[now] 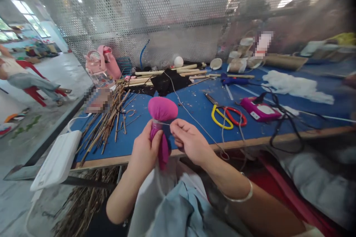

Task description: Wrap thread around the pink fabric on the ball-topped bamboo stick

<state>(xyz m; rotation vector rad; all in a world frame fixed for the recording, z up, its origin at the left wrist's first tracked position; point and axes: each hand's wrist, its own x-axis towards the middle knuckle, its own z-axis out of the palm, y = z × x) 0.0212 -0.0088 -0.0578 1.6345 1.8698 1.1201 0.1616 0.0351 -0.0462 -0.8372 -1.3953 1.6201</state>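
A bundle of magenta cloth (162, 109) puffs out into a rounded head above my left hand (147, 142). That hand is closed around its gathered neck, and a tail of the same cloth hangs below the fingers. Thin pale string (159, 122) is wound about the neck. From there it runs taut to my right hand (190, 139), where thumb and fingers pinch it. To the right of my right hand, scissors (222, 112) with one yellow and one red handle lie on the blue tabletop (194, 122).
Thin brown twigs (111, 118) lie on the left, near a white power bank (57, 159). Behind are black cloth (169, 82), pale sticks (144, 81) and a pink bottle (112, 63). Rightward sit a purple box (260, 109) with black cables, a glue gun (233, 80) and white stuffing (296, 86).
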